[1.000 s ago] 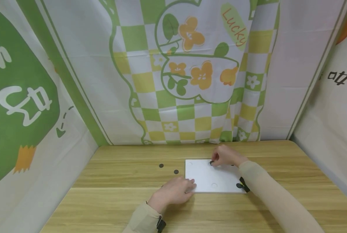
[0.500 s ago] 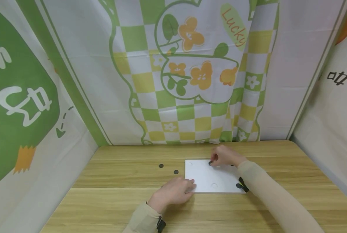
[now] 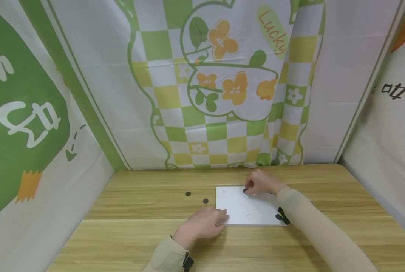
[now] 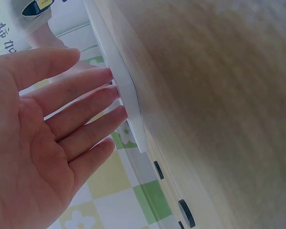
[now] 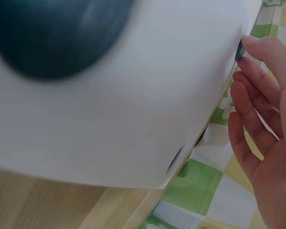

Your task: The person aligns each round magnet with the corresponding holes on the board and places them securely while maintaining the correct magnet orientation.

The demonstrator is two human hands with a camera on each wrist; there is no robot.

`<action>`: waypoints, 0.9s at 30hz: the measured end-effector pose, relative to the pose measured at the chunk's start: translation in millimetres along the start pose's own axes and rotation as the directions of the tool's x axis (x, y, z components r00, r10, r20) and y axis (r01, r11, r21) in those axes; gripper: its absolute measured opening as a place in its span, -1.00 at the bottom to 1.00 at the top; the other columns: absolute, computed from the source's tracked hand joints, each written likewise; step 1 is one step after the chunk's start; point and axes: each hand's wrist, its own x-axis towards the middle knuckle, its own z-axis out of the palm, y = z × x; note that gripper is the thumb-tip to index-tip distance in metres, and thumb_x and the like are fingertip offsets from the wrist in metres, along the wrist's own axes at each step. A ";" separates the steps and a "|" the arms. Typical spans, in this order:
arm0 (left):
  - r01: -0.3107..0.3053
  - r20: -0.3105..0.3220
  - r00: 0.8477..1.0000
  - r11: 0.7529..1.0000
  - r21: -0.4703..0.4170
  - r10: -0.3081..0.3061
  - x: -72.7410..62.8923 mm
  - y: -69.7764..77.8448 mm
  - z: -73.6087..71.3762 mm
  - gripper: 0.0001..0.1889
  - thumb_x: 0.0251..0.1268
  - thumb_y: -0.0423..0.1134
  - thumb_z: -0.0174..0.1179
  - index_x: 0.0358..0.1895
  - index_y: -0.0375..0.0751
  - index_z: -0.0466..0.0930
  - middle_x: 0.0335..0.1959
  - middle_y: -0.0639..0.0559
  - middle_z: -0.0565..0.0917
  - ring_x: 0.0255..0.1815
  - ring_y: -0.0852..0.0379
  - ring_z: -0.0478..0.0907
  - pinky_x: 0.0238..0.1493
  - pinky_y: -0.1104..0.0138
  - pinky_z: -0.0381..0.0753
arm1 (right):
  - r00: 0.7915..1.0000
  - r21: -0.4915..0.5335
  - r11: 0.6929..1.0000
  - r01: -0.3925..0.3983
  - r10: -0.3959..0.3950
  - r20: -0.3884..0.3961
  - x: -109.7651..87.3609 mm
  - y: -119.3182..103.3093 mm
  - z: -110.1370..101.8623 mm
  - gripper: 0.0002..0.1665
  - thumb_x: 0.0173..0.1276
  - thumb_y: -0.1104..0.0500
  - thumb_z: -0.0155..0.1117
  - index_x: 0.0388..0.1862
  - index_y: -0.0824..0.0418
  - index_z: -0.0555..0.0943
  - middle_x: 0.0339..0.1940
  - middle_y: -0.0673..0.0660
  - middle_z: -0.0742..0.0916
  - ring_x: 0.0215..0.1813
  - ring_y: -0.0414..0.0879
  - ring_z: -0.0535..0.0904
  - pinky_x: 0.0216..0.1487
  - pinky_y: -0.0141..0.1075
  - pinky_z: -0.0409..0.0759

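Observation:
A thin white board (image 3: 236, 206) with shallow round recesses lies on the table. Between thumb and forefinger, my right hand (image 3: 262, 182) pinches a small black disc (image 3: 245, 191) at the board's far edge; the right wrist view shows this disc (image 5: 239, 50) edge-on. My left hand (image 3: 204, 222) rests its fingertips on the near left corner, the fingers (image 4: 86, 112) fairly straight in the left wrist view. One black disc (image 3: 279, 217) lies at the near right corner, partly behind the wrist strap. Another disc (image 3: 271, 193), mostly hidden by the right hand, is at the far right.
Left of the board, two loose black discs (image 3: 188, 193) lie on the wooden table (image 3: 138, 200), and a further one is nearly hidden behind my left hand. A checked curtain (image 3: 219, 139) hangs behind the table's far edge.
My right hand has shifted slightly left along the board's far edge with the disc. The left hand keeps its place on the corner.

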 end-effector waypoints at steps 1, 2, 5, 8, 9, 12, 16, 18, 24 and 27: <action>-0.003 -0.001 1.000 1.000 0.001 0.003 0.1 -0.1 0.2 -0.66 0.32 -0.14 0.10 0.13 -0.06 0.59 0.19 0.03 0.57 0.19 0.09 0.53 0.24 0.28 0.49 | 1.000 0.002 1.000 0.003 -0.003 -0.001 0.0 -0.2 -0.1 -0.86 0.05 0.03 0.49 -0.49 0.00 0.68 -0.54 -0.19 0.62 -0.47 -0.33 0.45 -0.42 -0.49 0.48; -0.003 -0.001 1.000 1.000 0.002 0.003 0.2 -0.1 0.2 -0.66 0.32 -0.14 0.11 0.12 -0.05 0.59 0.19 0.03 0.57 0.19 0.09 0.54 0.24 0.28 0.49 | 1.000 0.003 1.000 0.004 -0.004 -0.001 0.1 -0.2 -0.1 -0.86 0.05 0.03 0.49 -0.49 0.00 0.68 -0.54 -0.19 0.62 -0.47 -0.33 0.45 -0.42 -0.49 0.48; -0.001 -0.001 1.000 1.000 -0.001 0.001 0.4 0.0 0.2 -0.66 0.32 -0.13 0.11 0.12 -0.05 0.60 0.19 0.03 0.57 0.19 0.09 0.54 0.24 0.28 0.50 | 1.000 0.003 1.000 0.006 -0.006 0.002 0.5 0.1 -0.3 -0.86 0.05 0.03 0.49 -0.50 -0.01 0.68 -0.54 -0.19 0.62 -0.47 -0.33 0.45 -0.43 -0.49 0.48; 0.009 0.004 1.000 1.000 -0.010 -0.008 0.5 0.2 0.0 -0.66 0.32 -0.13 0.11 0.13 -0.05 0.59 0.20 0.03 0.57 0.20 0.08 0.53 0.25 0.27 0.49 | 1.000 0.006 1.000 -0.006 0.006 0.009 0.9 0.4 0.2 -0.87 0.05 0.03 0.49 -0.50 -0.02 0.67 -0.54 -0.20 0.62 -0.47 -0.33 0.45 -0.43 -0.49 0.49; 0.011 0.005 1.000 1.000 -0.011 -0.011 0.5 0.2 0.0 -0.66 0.32 -0.13 0.10 0.13 -0.05 0.59 0.20 0.03 0.57 0.20 0.08 0.53 0.25 0.27 0.49 | 1.000 0.006 1.000 -0.013 0.013 0.012 1.1 0.5 0.4 -0.87 0.05 0.02 0.48 -0.50 -0.03 0.67 -0.53 -0.20 0.62 -0.46 -0.33 0.46 -0.43 -0.49 0.49; 0.019 0.010 1.000 1.000 -0.019 -0.018 0.4 0.4 -0.2 -0.66 0.32 -0.13 0.10 0.13 -0.05 0.59 0.21 0.03 0.56 0.20 0.08 0.53 0.26 0.26 0.48 | 1.000 0.012 1.000 -0.024 0.024 0.015 1.0 1.1 0.9 -0.87 0.06 0.02 0.48 -0.49 -0.04 0.67 -0.52 -0.20 0.63 -0.46 -0.33 0.46 -0.43 -0.49 0.49; 0.023 0.012 1.000 0.999 -0.026 -0.023 0.3 0.6 0.0 -0.66 0.32 -0.13 0.10 0.13 -0.04 0.59 0.21 0.04 0.56 0.20 0.08 0.53 0.26 0.26 0.48 | 1.000 0.022 1.000 -0.020 0.020 0.011 0.9 2.4 1.5 -0.87 0.06 0.02 0.48 -0.49 -0.03 0.68 -0.52 -0.19 0.63 -0.47 -0.33 0.46 -0.45 -0.49 0.49; 0.025 0.013 1.000 0.999 -0.029 -0.024 0.3 0.8 -0.1 -0.66 0.32 -0.13 0.10 0.13 -0.04 0.58 0.21 0.04 0.56 0.21 0.08 0.52 0.26 0.26 0.48 | 1.000 0.026 0.999 -0.022 0.022 0.012 1.2 2.8 1.7 -0.87 0.06 0.02 0.48 -0.49 -0.03 0.68 -0.53 -0.19 0.63 -0.47 -0.32 0.46 -0.46 -0.49 0.49; 0.032 0.019 0.999 0.999 -0.034 -0.032 -0.3 1.7 -1.2 -0.65 0.32 -0.14 0.10 0.14 -0.05 0.57 0.22 0.04 0.55 0.23 0.07 0.51 0.28 0.26 0.46 | 1.000 0.037 0.999 -0.019 0.018 0.016 0.9 3.8 0.8 -0.88 0.07 0.02 0.48 -0.49 -0.04 0.68 -0.52 -0.19 0.64 -0.48 -0.32 0.47 -0.47 -0.48 0.50; 0.023 0.015 1.000 0.999 -0.023 -0.022 -0.5 2.0 -1.5 -0.65 0.32 -0.14 0.10 0.14 -0.06 0.58 0.21 0.03 0.56 0.21 0.07 0.52 0.27 0.26 0.47 | 1.000 0.038 0.999 -0.001 0.001 0.013 0.3 4.2 0.4 -0.89 0.07 0.02 0.48 -0.49 -0.04 0.69 -0.51 -0.20 0.65 -0.47 -0.34 0.48 -0.45 -0.49 0.51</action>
